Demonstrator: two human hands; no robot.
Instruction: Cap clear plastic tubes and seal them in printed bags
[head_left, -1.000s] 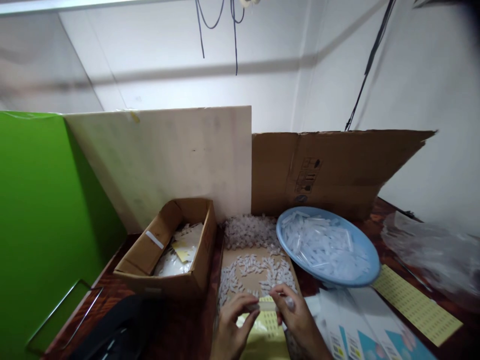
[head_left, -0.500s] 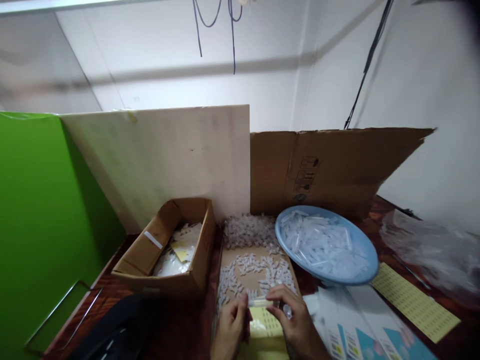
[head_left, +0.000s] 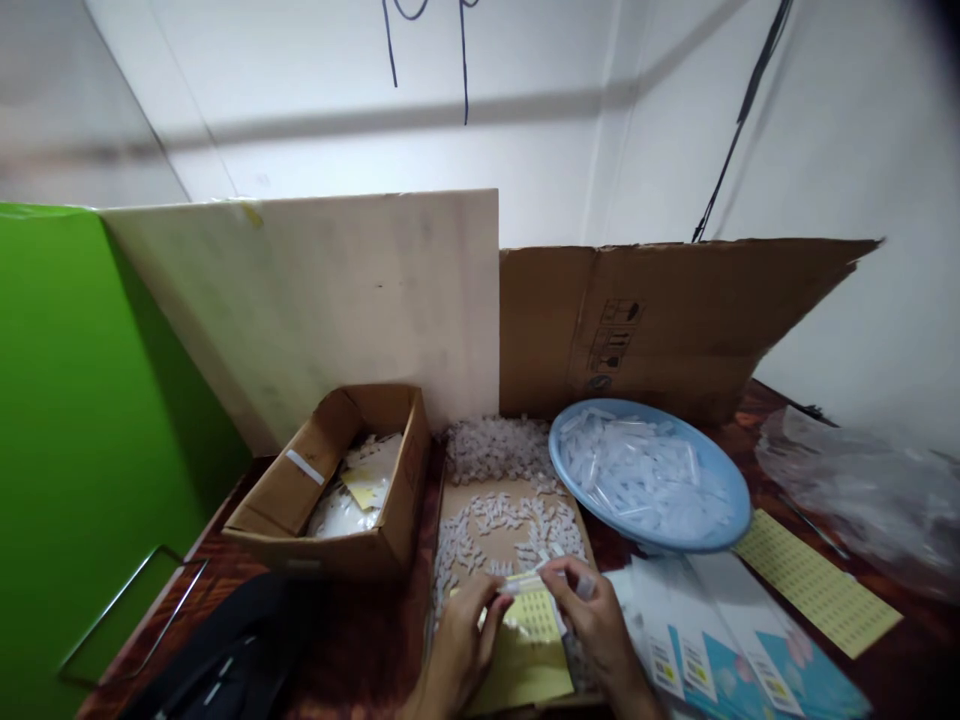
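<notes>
A small clear tube (head_left: 523,583) lies crosswise between my two hands, over a yellow label sheet (head_left: 529,645). My left hand (head_left: 469,630) pinches its left end, and my right hand (head_left: 589,610) holds its right end. Another small clear piece (head_left: 585,587) shows between the fingers of my right hand. Beneath and beyond the hands is a cardboard tray (head_left: 491,545) with many small white pieces (head_left: 559,528) spread on it and a heap of clear caps (head_left: 499,450) at its far end.
A blue basin (head_left: 739,500) of clear tubes stands to the right. An open carton (head_left: 397,545) holds scraps at the left. Printed packets (head_left: 712,640), another yellow label sheet (head_left: 817,580) and a plastic bag (head_left: 862,490) lie right. A black item (head_left: 225,650) lies front left.
The view has tilted down a little. My hands have shifted slightly up over the sheet, with the tube still between them, and more of the yellow sheet shows.
</notes>
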